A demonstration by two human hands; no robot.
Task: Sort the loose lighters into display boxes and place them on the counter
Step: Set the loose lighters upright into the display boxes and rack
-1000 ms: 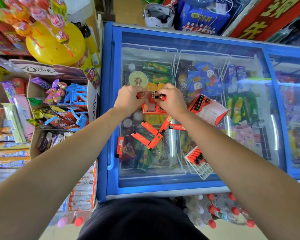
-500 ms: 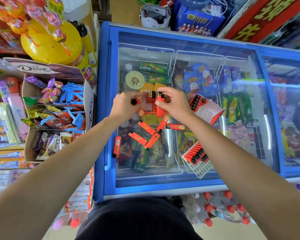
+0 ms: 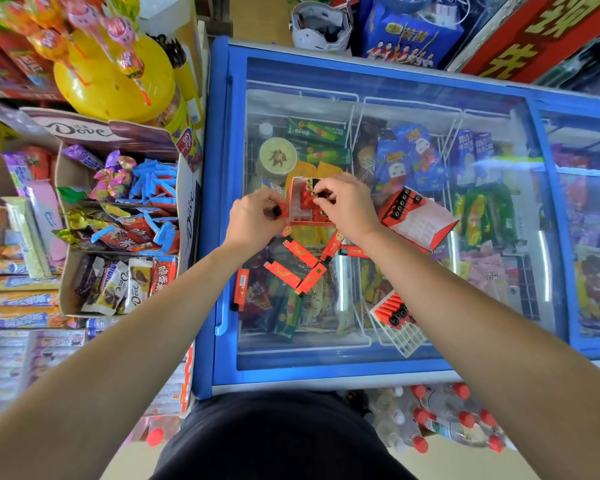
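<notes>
- On the blue freezer's glass lid (image 3: pixel 361 344), left hand (image 3: pixel 253 221) pinches a slim red plastic lighter (image 3: pixel 279 211) beside the red-and-white cardboard display box (image 3: pixel 297 202); right hand (image 3: pixel 347 202) pinches a second lighter (image 3: pixel 321 195) over it.
- Probably light, stiff, slick: pinch across the flat sides.

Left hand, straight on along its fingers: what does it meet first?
Probably the near wall of the small red-and-white display box, just beyond the red lighter the left hand pinches; depth is unclear.

A blue chest freezer (image 3: pixel 219 216) stands beside crowded candy shelves (image 3: pixel 21 258).
</notes>
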